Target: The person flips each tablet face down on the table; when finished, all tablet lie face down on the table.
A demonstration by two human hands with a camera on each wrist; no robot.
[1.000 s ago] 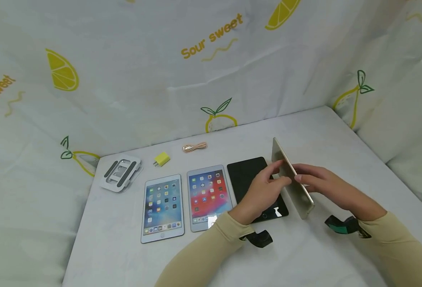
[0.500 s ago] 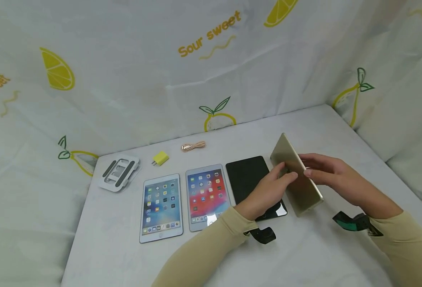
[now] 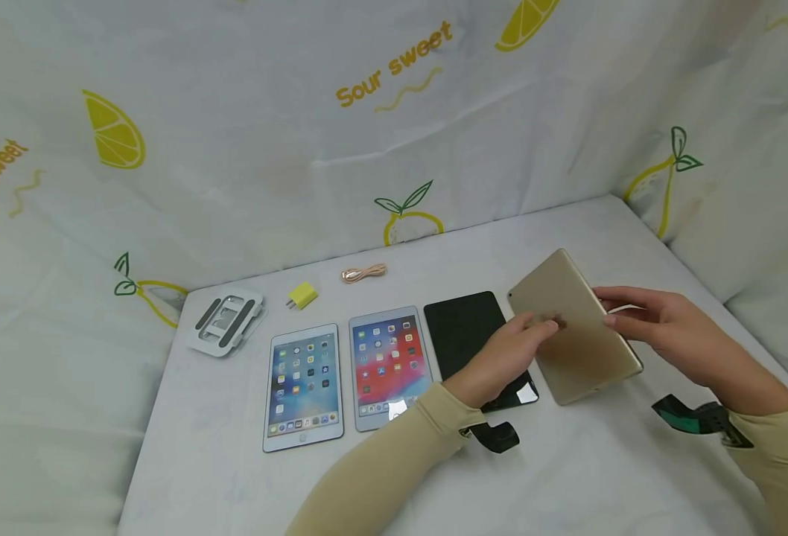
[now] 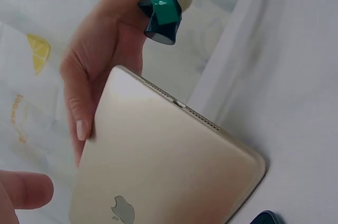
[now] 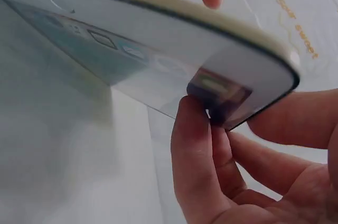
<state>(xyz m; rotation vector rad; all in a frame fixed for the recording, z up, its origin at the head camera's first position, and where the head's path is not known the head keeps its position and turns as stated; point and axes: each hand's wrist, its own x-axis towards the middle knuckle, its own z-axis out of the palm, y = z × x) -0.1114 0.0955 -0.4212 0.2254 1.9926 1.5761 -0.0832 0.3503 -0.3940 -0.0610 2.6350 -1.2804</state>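
A gold tablet [image 3: 582, 357] stands tilted on its lower long edge, its back with the apple logo turned toward my left hand. My right hand [image 3: 675, 331] pinches its upper edge between thumb and fingers. In the right wrist view the fingers [image 5: 193, 150] lie against the lit screen side. My left hand [image 3: 501, 357] is at the back side with relaxed fingers; its thumb [image 4: 26, 188] stands apart from the tablet in the left wrist view. Whether its other fingers touch the back I cannot tell. A black tablet [image 3: 461, 327] lies flat beneath the left hand.
Two lit white-framed tablets lie left of the black one: a red-and-blue-screened tablet [image 3: 390, 357] and a blue-screened tablet [image 3: 304, 387]. Behind them are a yellow charger plug [image 3: 302, 295], a coiled cable [image 3: 363, 274] and a white folded stand [image 3: 229, 324]. Printed cloth walls surround the table [image 3: 199, 461].
The gold tablet has tipped over to the right, from nearly edge-on to showing its whole back. My right hand has moved right with its edge; my left hand has shifted only slightly.
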